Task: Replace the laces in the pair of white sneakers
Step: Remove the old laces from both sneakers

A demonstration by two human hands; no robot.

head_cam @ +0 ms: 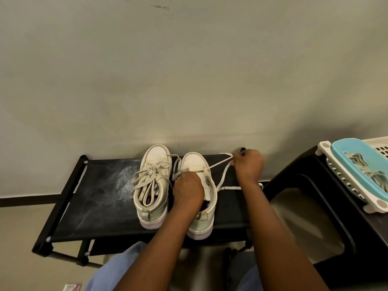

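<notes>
Two white sneakers stand side by side on a black fabric rack, toes toward the wall. The left sneaker is fully laced with a loose bow. The right sneaker has a white lace through its lowest eyelets only. My right hand grips that lace and holds it taut, up and to the right of the shoe; its free end trails down onto the rack. My left hand rests curled on the right sneaker's tongue, and another lace end shows just beyond it.
A dark plastic stool or bin stands at the right, carrying a white basket with a blue tray that holds more laces. The wall is right behind the rack. My knees in blue trousers are at the bottom.
</notes>
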